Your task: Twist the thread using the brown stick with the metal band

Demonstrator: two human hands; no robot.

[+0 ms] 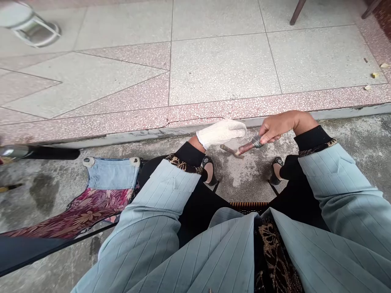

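My left hand wears a white knitted glove, its fingers pressed together above the step's edge. Whatever it may hold is hidden. A thin dark line, either a wire or a crack, runs across the pink border tiles to the glove. In my bare right hand is a small hammer, gripped by its reddish-brown handle near a grey wrapped band. The narrow, rusty hammer head points left and hangs just below the gloved fingers, over the concrete between my feet.
A low concrete step edge crosses in front of me, with terrazzo tiles beyond. At left are a folding chair with patterned fabric, a blurred black cylindrical object and a white stool. Fallen leaves lie at right.
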